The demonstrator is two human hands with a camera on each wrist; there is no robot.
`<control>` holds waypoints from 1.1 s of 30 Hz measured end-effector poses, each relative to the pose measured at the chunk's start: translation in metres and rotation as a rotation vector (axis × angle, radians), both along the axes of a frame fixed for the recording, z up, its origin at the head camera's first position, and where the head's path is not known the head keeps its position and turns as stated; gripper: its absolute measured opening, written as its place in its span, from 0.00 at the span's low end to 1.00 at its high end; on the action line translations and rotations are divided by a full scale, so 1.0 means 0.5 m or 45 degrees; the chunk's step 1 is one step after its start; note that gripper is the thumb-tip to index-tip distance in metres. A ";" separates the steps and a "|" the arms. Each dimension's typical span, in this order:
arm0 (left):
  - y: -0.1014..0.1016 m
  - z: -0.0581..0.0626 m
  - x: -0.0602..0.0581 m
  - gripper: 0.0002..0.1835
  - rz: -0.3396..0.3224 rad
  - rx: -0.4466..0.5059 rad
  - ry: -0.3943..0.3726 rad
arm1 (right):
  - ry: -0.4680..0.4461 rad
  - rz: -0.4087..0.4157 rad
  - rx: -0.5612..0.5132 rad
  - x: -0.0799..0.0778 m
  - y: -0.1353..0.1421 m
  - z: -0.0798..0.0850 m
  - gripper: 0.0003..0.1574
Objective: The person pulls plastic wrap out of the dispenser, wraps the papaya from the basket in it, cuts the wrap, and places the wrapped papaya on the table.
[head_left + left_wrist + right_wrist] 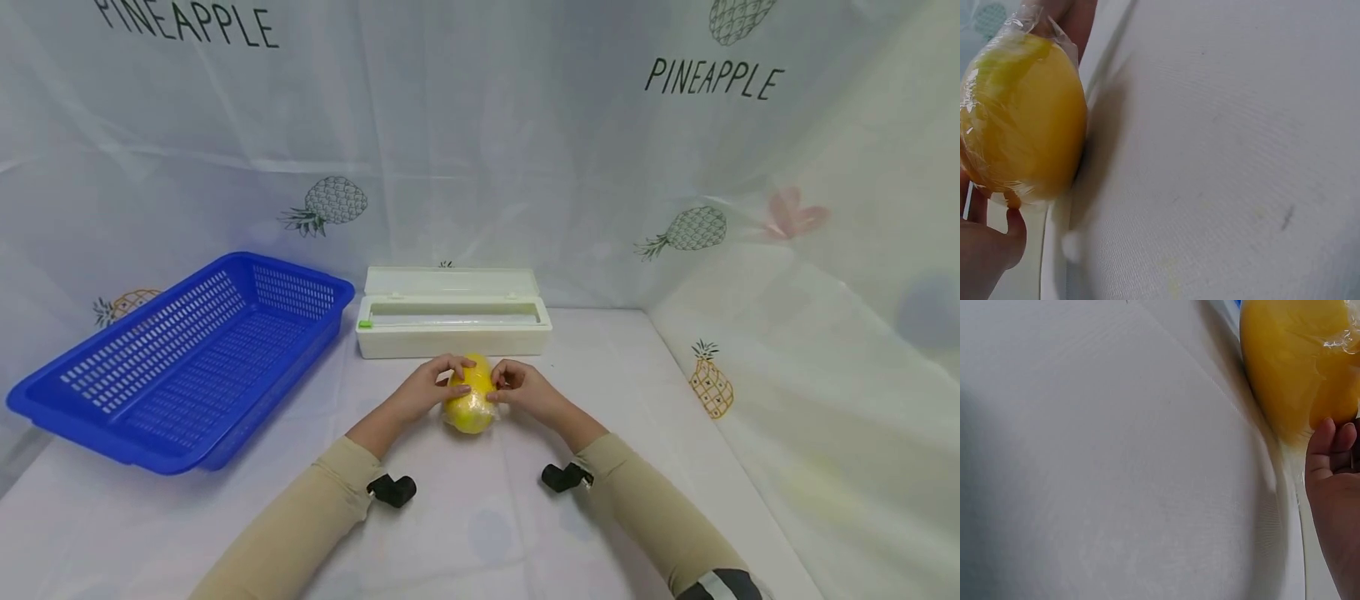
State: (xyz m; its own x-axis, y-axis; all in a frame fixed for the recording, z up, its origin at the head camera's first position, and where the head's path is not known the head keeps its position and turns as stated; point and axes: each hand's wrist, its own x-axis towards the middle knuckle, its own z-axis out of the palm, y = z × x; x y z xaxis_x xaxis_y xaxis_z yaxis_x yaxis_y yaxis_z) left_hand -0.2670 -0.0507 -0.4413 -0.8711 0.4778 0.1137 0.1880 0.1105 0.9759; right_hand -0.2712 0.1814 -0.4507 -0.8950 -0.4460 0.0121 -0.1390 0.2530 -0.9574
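Observation:
A yellow fruit (470, 410) with a green patch is wrapped in shiny clear plastic film, close over the white cloth. My left hand (424, 390) holds its left side, thumb and fingers bent at the film. From the right, my right hand (527, 392) pinches the wrap with bent fingers and thumb. In the left wrist view, loose film (1063, 39) bunches at one end of the fruit, and the left thumb (1016, 232) touches the other end. The right wrist view has the right fingertips (1322, 434) against the wrapped surface.
Behind the fruit stands a white cling film box (453, 340), its lid raised and a green slider (365, 324) at its left end. A large blue plastic basket (217, 446) is on the left. A pineapple-print sheet (480, 167) hangs along the back and right.

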 end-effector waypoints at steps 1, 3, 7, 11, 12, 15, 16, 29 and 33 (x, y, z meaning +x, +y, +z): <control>-0.002 -0.002 -0.002 0.07 -0.007 0.012 -0.010 | -0.009 0.012 -0.014 -0.001 0.001 -0.001 0.14; -0.005 -0.004 -0.004 0.06 -0.022 0.023 -0.020 | -0.016 0.024 -0.029 -0.004 0.001 -0.002 0.14; -0.007 0.000 -0.003 0.05 -0.021 -0.030 -0.008 | -0.027 0.027 -0.047 -0.006 0.004 -0.006 0.13; -0.007 0.004 -0.003 0.04 0.009 -0.088 0.009 | -0.035 0.035 -0.078 -0.009 0.008 -0.011 0.13; -0.007 0.003 -0.003 0.05 0.017 -0.087 -0.005 | -0.034 0.036 -0.086 -0.009 0.009 -0.012 0.12; -0.005 -0.001 -0.004 0.06 0.033 -0.055 -0.056 | -0.020 0.039 -0.102 -0.010 0.009 -0.016 0.12; -0.005 -0.004 -0.004 0.06 0.036 -0.037 -0.075 | -0.017 0.039 -0.105 -0.009 0.009 -0.017 0.12; -0.007 0.003 -0.003 0.25 0.162 -0.069 -0.130 | 0.089 -0.018 0.053 0.007 0.009 0.021 0.15; -0.015 0.011 -0.007 0.26 0.238 -0.238 -0.151 | 0.243 0.009 0.097 -0.003 0.013 0.053 0.14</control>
